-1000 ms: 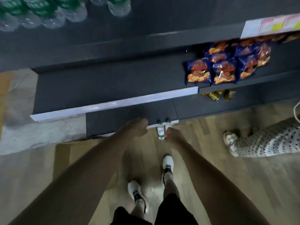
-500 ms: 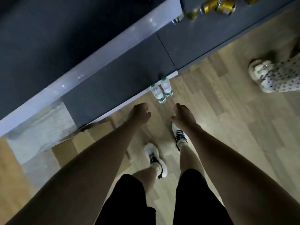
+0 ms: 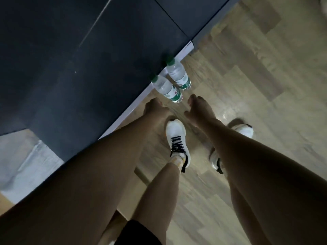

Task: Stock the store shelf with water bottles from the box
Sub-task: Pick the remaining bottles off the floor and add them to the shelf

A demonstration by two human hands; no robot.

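Hovering closer: left hand point(image 3: 154, 107) | right hand point(image 3: 198, 110) | bottles point(image 3: 168, 89) untouched

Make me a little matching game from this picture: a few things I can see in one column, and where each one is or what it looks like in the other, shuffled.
Column one:
1. near water bottle
2. left hand
3. left shoe
4. shelf base

Column two:
A. dark grey, with a pale strip along its bottom edge
B. white with black laces
C. clear with a green cap, standing on the floor against the shelf
D. empty, close to the bottles but touching neither

Pairs: 1-C, 2-D, 3-B, 4-A
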